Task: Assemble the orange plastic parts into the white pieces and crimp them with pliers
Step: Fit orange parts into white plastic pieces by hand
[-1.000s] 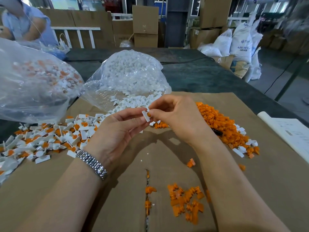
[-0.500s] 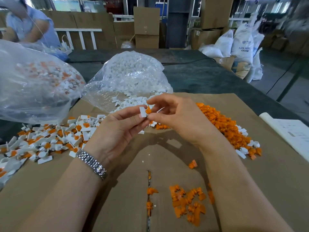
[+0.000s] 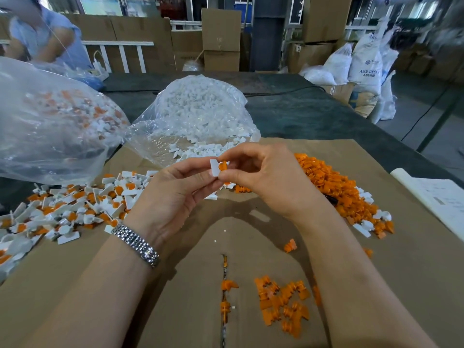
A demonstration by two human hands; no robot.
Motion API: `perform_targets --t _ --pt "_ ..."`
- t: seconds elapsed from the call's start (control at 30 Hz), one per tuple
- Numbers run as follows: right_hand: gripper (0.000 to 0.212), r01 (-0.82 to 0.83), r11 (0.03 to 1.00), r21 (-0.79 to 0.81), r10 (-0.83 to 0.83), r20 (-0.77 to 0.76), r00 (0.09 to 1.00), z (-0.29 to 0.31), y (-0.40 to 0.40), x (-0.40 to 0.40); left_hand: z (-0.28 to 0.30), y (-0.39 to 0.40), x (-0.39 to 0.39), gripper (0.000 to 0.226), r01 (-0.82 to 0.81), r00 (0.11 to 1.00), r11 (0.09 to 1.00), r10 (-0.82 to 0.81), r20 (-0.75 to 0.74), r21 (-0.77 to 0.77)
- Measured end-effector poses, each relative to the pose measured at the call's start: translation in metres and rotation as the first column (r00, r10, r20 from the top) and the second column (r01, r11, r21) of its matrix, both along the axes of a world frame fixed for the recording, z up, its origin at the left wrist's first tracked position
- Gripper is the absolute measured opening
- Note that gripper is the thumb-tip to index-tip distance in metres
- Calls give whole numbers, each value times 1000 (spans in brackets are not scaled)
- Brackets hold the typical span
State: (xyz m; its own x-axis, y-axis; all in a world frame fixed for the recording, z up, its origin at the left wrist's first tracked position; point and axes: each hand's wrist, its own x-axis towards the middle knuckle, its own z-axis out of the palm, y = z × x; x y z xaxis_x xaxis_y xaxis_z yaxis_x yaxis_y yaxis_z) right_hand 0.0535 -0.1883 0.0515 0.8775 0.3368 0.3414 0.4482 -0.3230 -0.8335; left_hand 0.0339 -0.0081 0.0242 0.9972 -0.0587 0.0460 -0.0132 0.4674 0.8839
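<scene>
Pinching a white piece [image 3: 214, 167] between thumb and fingertips, the left hand [image 3: 175, 194] is held above the cardboard-covered desk [image 3: 376, 285], while an orange part [image 3: 222, 166] is gripped by the right hand [image 3: 266, 179] and set against the piece's edge. The step is judged to be insertion. It is best done with the orange part squared to the opening, pushed straight rather than twisted, and seated fully before any crimping. Loose orange parts [image 3: 336, 187] are heaped to the right; finished pieces [image 3: 75, 207] lie to the left. Pliers cannot be clearly made out.
</scene>
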Motion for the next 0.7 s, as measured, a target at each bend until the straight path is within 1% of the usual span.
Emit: perform_targets --t 0.07,0.2,0.3,0.37,0.5,0.7 --pt "27 13 999 -32 -13 11 1000 1 1 0 1 -1 -1 25 -6 1000 1000 6 10 -12" --pt "19 83 991 -108 -69 128 989 1 3 -1 2 -1 -1 20 -11 1000 1000 11 -26 -16" --pt "18 135 974 -183 -89 237 967 0 5 -2 3 2 0 18 -14 999 999 16 -37 45" --pt "16 153 965 -212 -88 287 954 -1 7 -3 4 2 -1 15 -50 998 993 53 -25 107" --pt "14 168 957 -236 -89 313 945 -3 10 -4 5 3 -4 12 -78 997 977 73 31 197" --pt "13 186 942 -281 -91 320 943 -2 13 -6 4 5 -3 29 -101 995 967 101 13 235"
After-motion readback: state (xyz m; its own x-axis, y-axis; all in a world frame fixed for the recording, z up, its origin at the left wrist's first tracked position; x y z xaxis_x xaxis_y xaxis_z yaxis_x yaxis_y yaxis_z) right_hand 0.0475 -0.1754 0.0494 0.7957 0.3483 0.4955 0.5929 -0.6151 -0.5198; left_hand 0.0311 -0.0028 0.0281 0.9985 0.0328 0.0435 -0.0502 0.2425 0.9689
